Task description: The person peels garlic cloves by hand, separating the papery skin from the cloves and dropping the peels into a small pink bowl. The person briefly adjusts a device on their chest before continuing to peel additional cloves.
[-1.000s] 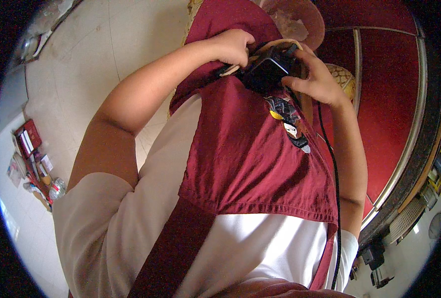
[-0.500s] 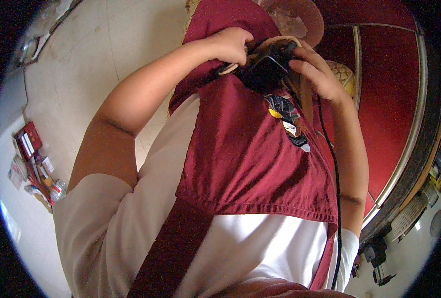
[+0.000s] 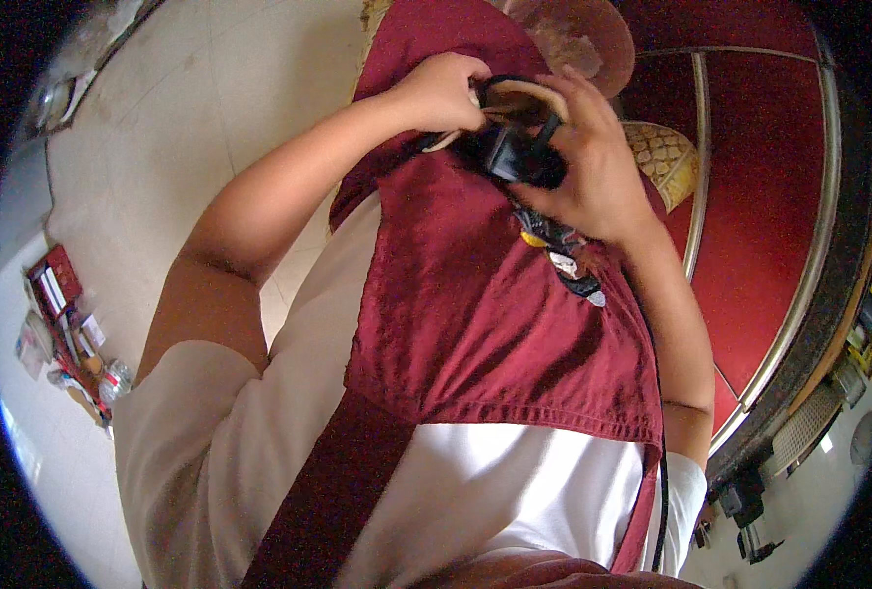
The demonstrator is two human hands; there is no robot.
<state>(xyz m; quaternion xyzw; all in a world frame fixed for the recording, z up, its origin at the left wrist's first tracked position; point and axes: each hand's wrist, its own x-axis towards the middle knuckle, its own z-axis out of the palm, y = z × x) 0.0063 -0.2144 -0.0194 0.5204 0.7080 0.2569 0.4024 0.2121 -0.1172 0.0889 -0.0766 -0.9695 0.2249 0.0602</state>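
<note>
At my waist, against the maroon apron (image 3: 495,314), is a black boxy item (image 3: 515,152) with a tan-edged black band (image 3: 529,86) looping above it. I cannot make out its exact kind. My left hand (image 3: 446,93) is closed on the left end of the band, its fingertips partly hidden. My right hand (image 3: 598,167) curls round the right side of the black item, thumb below and fingers up along the band. Just below it, a dark, yellow and white picture (image 3: 566,260) decorates the apron.
Maroon cabinet doors (image 3: 765,196) with pale metal trim stand close on my right, under a dark counter edge (image 3: 799,363). A round translucent pinkish thing (image 3: 593,44) and a yellowish patterned one (image 3: 664,162) are beyond my right hand. Pale floor tiles (image 3: 249,98) lie to the left.
My right hand has turned and moved left and down over the black item, now wrapping its side. The item has tilted, and the band's loop shows more openly. My left hand has barely moved.
</note>
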